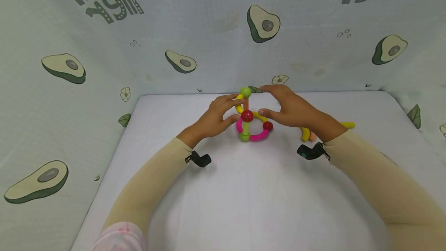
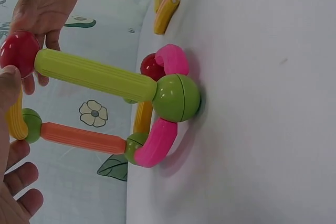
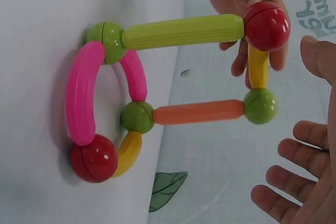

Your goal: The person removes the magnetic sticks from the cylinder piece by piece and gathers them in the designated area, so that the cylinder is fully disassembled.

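A magnetic stick-and-ball frame (image 1: 259, 136) stands on the table. Its base ring joins pink curved sticks (image 3: 80, 93), a yellow curved stick, two green balls and a red ball (image 3: 93, 158). A lime stick (image 2: 97, 74) and an orange stick (image 3: 198, 112) rise from it. On top, a yellow curved stick (image 3: 258, 69) links a red ball (image 3: 266, 26) to a green ball (image 3: 260, 106). My left hand (image 1: 217, 116) holds this top part, thumb on the red ball and fingers by the yellow stick. My right hand (image 1: 296, 107) hovers at the right with fingers spread, holding nothing.
Spare yellow and orange sticks (image 1: 305, 134) lie on the white table (image 1: 237, 196) beneath the right wrist, with another yellow stick (image 1: 347, 125) beyond it. A cloth wall printed with avocados (image 1: 263, 23) rises behind the table's back edge.
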`<state>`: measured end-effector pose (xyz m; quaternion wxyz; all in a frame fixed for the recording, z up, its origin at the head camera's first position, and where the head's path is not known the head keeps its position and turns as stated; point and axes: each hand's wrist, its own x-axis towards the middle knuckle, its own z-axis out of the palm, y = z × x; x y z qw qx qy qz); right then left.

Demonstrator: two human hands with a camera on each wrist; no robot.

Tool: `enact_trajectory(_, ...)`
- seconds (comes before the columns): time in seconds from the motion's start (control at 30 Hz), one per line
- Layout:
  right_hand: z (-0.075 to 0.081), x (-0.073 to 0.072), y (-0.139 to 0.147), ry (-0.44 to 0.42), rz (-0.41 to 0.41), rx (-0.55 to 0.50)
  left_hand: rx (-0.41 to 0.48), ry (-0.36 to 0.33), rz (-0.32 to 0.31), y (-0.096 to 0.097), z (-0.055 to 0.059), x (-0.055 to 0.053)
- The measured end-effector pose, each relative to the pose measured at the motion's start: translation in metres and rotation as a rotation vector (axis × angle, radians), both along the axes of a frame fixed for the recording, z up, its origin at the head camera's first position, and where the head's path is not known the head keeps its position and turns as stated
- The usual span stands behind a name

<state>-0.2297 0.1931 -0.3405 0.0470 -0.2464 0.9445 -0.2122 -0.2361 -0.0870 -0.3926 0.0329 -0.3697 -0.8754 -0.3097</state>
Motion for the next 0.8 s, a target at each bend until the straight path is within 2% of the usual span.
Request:
enact_trajectory(0.17, -0.001, -0.01, -0.015, 0.003, 0.08, -0.035, -0.005, -0.034, -0.005, 0.001, 0.001, -0.003)
enact_trajectory(0.43, -0.004, -0.02, -0.027, 0.003, 0.155, -0.076, 0.0, -0.057, -0.005, 0.002, 0.002, -0.006)
enact_trajectory(0.8, -0.005, -0.022, -0.03, -0.023, 0.166, -0.086, 0.022, -0.025, -0.019, 0.003, 0.004, -0.007)
